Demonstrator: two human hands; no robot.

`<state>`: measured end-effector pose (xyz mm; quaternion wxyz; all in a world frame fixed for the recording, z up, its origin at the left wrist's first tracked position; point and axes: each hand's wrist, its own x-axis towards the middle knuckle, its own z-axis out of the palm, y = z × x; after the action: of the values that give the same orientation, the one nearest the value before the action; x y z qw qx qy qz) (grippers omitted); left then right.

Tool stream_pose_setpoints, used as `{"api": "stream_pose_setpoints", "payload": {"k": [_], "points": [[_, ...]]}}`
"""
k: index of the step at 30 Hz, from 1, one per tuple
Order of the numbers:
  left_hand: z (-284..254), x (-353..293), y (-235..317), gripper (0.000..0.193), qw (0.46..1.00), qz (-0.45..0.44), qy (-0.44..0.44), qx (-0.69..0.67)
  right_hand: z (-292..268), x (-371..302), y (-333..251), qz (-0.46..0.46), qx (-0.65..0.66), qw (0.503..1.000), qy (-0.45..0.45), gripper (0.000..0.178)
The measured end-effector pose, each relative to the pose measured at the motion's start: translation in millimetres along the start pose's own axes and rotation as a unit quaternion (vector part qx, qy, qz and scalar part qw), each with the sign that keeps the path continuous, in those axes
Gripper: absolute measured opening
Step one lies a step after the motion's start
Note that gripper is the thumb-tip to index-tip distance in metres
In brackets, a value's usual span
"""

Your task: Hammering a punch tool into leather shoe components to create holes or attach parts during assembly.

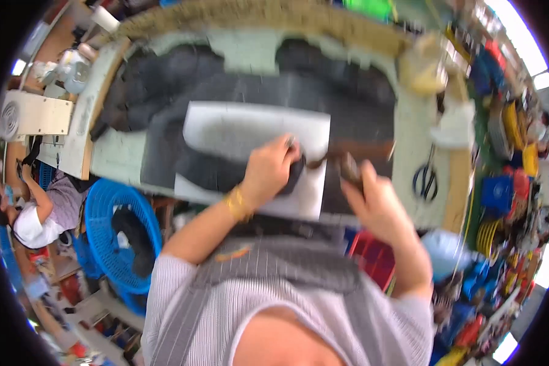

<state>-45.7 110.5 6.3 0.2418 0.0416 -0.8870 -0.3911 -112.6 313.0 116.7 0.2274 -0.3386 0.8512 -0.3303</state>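
Observation:
On the worktable, a black curved piece of flat material [216,171] lies over a white sheet [256,116]. My left hand [269,169], a yellow band at its wrist, rests at the right end of the black piece. Its fingers are curled and pinched together over something small and dark that I cannot make out. To the right, my right hand [378,198] is closed around a brown hand tool [350,169], blurred by motion. A reddish-brown bar [366,150] shows just beyond that tool; whether the two are joined I cannot tell.
Black sheets [183,76] spread beneath and behind the white sheet. Dark-handled scissors [426,183] lie at the table's right, below a yellowish bag [422,73]. A blue basket [94,210] holding black pieces stands left. A co-worker [49,207] sits farther left.

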Motion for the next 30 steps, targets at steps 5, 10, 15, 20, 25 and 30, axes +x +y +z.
{"api": "stream_pose_setpoints", "payload": {"k": [5,10,15,20,25,30], "points": [[-37.2,15.1,-9.1,0.014,0.833,-0.281,0.007,-0.475,15.9,-14.7,41.2,0.054,0.054,0.996,0.038,0.028],[-110.6,-15.5,-48.8,0.008,0.996,0.02,-0.001,0.083,21.0,-35.5,58.4,0.074,0.166,0.975,0.125,0.028],[-106.3,-29.3,-72.1,0.013,0.991,0.098,0.049,0.077,31.6,-26.6,74.5,0.095,0.209,0.964,0.136,0.027],[-76.1,-9.1,-13.5,0.013,0.991,-0.054,0.068,0.107,15.2,-38.9,65.5,0.105,0.223,0.957,0.154,0.024],[6.4,22.1,4.9,0.02,0.987,-0.123,0.079,-0.07,4.0,-22.8,29.0,0.069,0.322,0.915,0.234,0.016],[-4.8,13.4,-12.3,0.008,0.955,-0.09,0.172,-0.223,15.7,-10.8,22.5,-0.008,0.127,0.972,0.197,0.019]]}}
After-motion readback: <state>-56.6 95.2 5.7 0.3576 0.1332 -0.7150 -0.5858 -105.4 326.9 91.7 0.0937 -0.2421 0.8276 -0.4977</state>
